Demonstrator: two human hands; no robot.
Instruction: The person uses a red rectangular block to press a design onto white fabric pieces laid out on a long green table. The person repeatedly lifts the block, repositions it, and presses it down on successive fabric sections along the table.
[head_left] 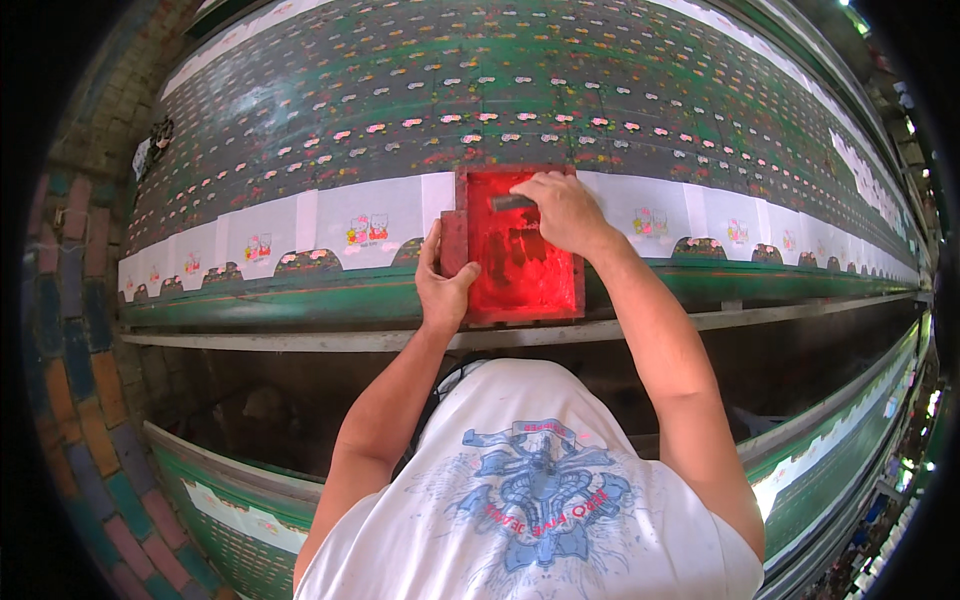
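A red-stained screen-printing frame (530,313), smeared inside with bright red ink (510,278), lies over the row of white cut pieces at the table's near edge. My left hand (445,285) grips a block on the frame's left side, thumb toward the ink. In my right hand (568,212) is a squeegee (508,202) with a dark blade, held at the upper part of the screen. My fingers partly cover its right end. White pieces (372,195) with small pink, red and yellow cartoon prints run out to both sides; the piece under the frame is hidden.
The long green printing table (300,297) carries many rows of small leftover print marks. A pale rail (300,342) runs along its front. Behind me stands another green table (225,540) with white pieces on it. Coloured brick paving (85,400) lies at the left.
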